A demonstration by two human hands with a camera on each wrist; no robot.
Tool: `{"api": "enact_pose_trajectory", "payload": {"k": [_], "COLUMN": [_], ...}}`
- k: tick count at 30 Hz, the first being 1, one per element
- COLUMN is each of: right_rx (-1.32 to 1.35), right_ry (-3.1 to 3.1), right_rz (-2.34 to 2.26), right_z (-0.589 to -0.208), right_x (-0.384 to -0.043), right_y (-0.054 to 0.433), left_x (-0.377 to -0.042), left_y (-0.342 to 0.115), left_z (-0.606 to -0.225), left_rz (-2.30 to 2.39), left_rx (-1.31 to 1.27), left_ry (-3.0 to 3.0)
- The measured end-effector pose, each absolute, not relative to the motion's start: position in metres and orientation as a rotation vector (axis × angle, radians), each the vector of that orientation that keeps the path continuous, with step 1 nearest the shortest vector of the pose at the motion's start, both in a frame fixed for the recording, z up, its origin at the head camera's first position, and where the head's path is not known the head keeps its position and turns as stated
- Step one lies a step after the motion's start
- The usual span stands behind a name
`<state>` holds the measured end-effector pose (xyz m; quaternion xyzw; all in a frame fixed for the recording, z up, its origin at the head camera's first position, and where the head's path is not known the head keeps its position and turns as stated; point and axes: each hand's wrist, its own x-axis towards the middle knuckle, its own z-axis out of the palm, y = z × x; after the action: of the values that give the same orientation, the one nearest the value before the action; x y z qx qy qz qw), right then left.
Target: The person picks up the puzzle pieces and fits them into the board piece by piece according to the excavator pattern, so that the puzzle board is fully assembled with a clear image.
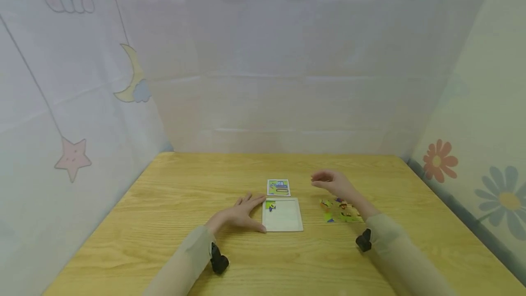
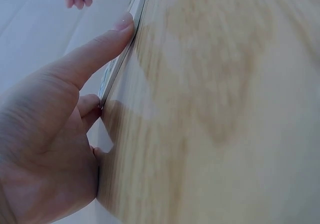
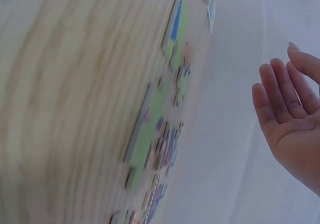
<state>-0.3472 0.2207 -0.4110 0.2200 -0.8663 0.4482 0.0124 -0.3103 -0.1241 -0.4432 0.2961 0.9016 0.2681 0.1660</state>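
A square white puzzle tray (image 1: 283, 218) lies on the table, one green jigsaw piece (image 1: 270, 205) in its upper left corner. My left hand (image 1: 242, 214) rests at the tray's left side, thumb and a finger touching its edge with fingers spread; the left wrist view shows the thumb (image 2: 107, 46) against the rim. My right hand (image 1: 334, 184) is raised above the table, right of the tray, fingers loosely bent; in the right wrist view nothing shows in its palm (image 3: 295, 126). Several loose jigsaw pieces (image 1: 339, 210) lie below and beside it.
Just behind the tray lies a small square picture card (image 1: 278, 187) with a colourful print. The wooden table (image 1: 205, 172) is bounded by printed cloth at the back (image 1: 287, 81) and on both sides. Each wrist carries a black camera (image 1: 218, 259).
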Motion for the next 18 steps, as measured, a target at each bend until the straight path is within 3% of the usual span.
{"api": "enact_pose_trajectory", "payload": {"k": [18], "right_rx": [0.475], "right_ry": [-2.667], "right_rz": [1.420], "right_z": [-0.415], "right_x": [-0.343], "right_y": [0.259], "left_x": [-0.310], "left_y": [-0.124], "left_z": [-0.445], "left_rz": [0.769], "left_rx": [0.833], "left_ry": [2.552]}}
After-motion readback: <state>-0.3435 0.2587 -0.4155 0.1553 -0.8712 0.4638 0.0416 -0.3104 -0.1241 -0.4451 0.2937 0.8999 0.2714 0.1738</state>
